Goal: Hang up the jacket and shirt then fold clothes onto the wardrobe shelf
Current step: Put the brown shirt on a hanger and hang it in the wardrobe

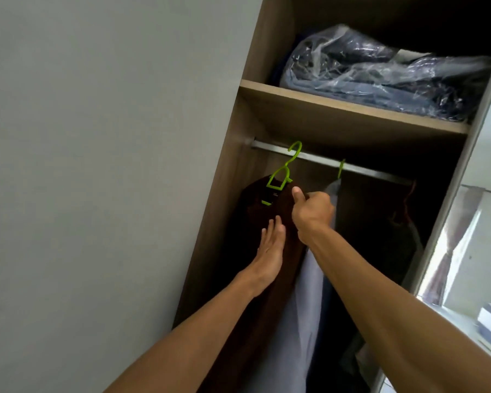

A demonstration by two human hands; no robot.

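Two grips: left grip (270, 245) flat, open against jacket (253, 219); right grip (312, 211) curled on its shoulder.
Handling: soft, limp; hold by hanger (275, 188).

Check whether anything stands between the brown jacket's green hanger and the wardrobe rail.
Nothing visible does. The green hanger carrying the brown jacket has its hook at the rail; the hanger of the pale shirt hangs apart to its right.
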